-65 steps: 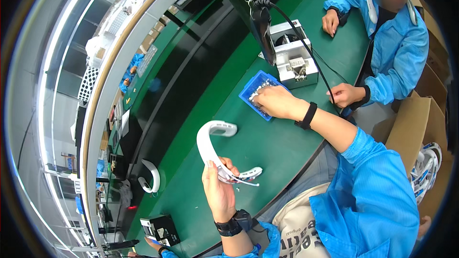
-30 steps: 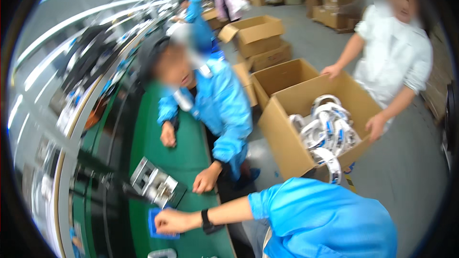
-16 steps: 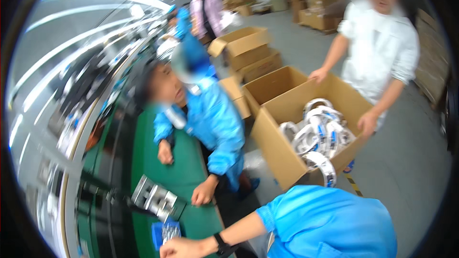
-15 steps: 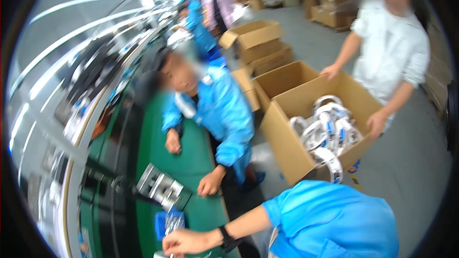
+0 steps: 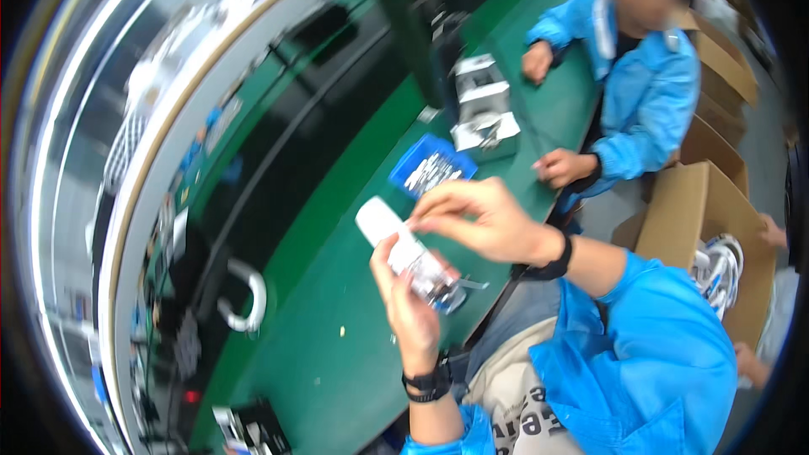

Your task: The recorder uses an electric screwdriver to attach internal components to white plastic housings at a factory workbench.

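Note:
A white elongated plastic casing [image 5: 381,221] with rounded corners and a dark, metallic-looking lower end lies in my left hand [image 5: 410,307]. The fingers of that hand are wrapped round its lower half. My right hand [image 5: 484,217] is at the upper part of the casing, thumb and fingertips pinched together beside it. Whatever they hold is too small and blurred to make out. A thin pale strip [image 5: 474,285] sticks out by the casing's dark end. Just beyond my right hand stands a blue tray [image 5: 408,154] with many small metal pieces in it.
Behind the tray sits a metal fixture [image 5: 482,88] on the green bench [image 5: 333,362]. A white curved band [image 5: 255,291] lies at left, and a black-and-white object [image 5: 253,428] at lower left. Across the bench's right side, a co-worker [image 5: 640,84] in blue rests both hands; a carton [image 5: 674,211] holds white bands.
My view has swung left and down toward the bench. My right hand has gone from beside the blue tray to the white casing, and my left hand now shows.

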### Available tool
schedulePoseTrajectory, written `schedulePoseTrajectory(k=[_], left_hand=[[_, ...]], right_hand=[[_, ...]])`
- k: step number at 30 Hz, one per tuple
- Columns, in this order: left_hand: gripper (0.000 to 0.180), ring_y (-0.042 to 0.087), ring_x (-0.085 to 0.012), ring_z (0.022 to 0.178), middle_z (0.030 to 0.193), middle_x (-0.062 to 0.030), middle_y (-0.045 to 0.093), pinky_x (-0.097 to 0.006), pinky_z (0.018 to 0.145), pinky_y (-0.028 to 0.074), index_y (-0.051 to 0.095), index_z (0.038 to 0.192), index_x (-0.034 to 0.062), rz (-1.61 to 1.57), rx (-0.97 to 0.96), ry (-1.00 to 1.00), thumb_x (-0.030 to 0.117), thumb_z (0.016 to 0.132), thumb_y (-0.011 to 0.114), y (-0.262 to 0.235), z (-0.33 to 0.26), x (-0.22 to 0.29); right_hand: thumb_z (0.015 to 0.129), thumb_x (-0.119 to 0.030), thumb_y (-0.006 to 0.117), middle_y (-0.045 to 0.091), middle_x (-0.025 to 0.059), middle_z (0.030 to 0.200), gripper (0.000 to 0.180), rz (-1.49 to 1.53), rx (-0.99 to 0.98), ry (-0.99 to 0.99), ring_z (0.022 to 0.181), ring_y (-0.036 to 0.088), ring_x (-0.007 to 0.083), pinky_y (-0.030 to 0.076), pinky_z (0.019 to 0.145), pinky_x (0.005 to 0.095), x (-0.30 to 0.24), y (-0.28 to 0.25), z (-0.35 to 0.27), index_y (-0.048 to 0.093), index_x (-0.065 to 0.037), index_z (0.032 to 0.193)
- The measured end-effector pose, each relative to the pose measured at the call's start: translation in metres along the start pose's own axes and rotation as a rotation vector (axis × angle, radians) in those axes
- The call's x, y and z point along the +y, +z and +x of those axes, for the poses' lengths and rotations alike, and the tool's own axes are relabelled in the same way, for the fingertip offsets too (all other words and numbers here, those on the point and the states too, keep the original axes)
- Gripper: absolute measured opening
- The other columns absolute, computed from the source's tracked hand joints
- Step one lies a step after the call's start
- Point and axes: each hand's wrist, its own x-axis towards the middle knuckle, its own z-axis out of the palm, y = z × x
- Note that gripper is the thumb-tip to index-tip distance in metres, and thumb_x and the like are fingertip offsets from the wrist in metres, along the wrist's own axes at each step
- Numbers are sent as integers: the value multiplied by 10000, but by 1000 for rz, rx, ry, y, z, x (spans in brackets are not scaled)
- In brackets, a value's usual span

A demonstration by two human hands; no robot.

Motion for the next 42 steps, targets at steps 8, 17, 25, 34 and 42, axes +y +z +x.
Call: schedulePoseTrajectory(k=[8,17,25,34,42], left_hand=[[640,706,-275,930,1146,-197,675,-391,829,590,365,1535,30,-52,-109,-22,274,949,446,-19,2,0],[589,523,-197,1330,1520,-121,475,-331,1082,454,384,1557,-2,50,-16,65,219,1016,462,-10,0,-1],[510,519,-188,1349,1575,-131,446,-346,1130,423,335,1620,19,348,21,165,166,1136,408,-6,-3,-6],[491,669,-201,734,879,-121,642,-358,721,593,268,1638,98,224,20,41,184,1163,360,11,-3,-2],[496,671,-209,719,880,-125,649,-359,710,592,283,1625,87,216,44,46,206,1156,391,7,-6,-1]], right_hand=[[738,-16,814,702,74,919,187,-407,-17,-585,904,704,284,571,740,376,28,20,8,730,-38,903],[740,-120,777,693,56,940,195,-690,-43,-823,954,707,241,544,691,339,34,20,1,744,-36,913],[723,-101,805,722,68,1047,297,-725,-19,-790,964,711,229,543,697,344,38,22,-16,778,-18,1007],[954,-38,661,599,178,1401,484,-302,498,-219,1257,601,313,470,1095,419,42,-34,-15,576,31,1425],[948,-310,816,575,195,1441,860,-24,372,-247,1349,561,285,429,1159,399,66,-68,110,341,22,1583]])
